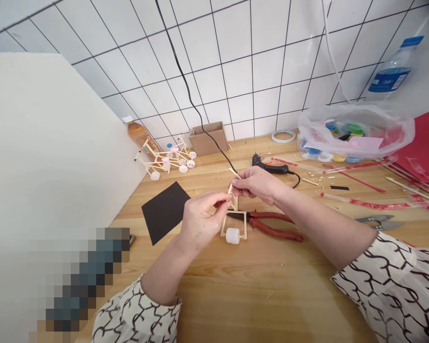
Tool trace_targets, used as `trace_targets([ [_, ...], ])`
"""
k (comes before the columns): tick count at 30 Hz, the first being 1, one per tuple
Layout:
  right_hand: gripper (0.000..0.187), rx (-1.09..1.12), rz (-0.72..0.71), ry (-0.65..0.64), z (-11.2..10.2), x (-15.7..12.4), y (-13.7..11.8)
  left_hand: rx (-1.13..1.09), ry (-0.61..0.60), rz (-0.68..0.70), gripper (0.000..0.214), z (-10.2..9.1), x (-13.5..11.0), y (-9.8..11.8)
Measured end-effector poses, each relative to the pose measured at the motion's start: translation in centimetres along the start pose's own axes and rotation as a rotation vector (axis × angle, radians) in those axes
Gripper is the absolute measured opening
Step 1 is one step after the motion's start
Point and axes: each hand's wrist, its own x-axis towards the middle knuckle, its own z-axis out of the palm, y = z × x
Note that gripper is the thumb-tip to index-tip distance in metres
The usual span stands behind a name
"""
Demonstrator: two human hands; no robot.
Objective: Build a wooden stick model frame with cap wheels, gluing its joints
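Observation:
Thumb and forefinger of my left hand (202,216) pinch the upper part of a small wooden-stick frame (245,224). A white roller-like wheel (233,236) sits across the near end of this frame. My right hand (259,185) is closed on a thin wooden stick (235,173), whose end pokes out past the fingertips. Both sets of fingertips meet over the frame's top, so the joint between them is partly hidden. Red-handled pliers (275,226) lie right beside the frame, their dark jaws partly behind it.
Black card (164,212) lies left; finished-looking stick models with wheels (171,159) stand behind it near a cardboard box (209,138). A glue gun (271,166), tape roll (283,136), bag of bottle caps (353,136), snips (379,221) and red sheets (422,147) occupy the right.

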Motion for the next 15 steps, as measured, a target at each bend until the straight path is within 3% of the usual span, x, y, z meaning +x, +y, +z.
trace_targets([
  [15, 0.028, -0.015, -0.008, 0.017, 0.10, 0.00, 0.04, -0.001, 0.003, -0.008, 0.010, -0.04, 0.06, 0.16],
])
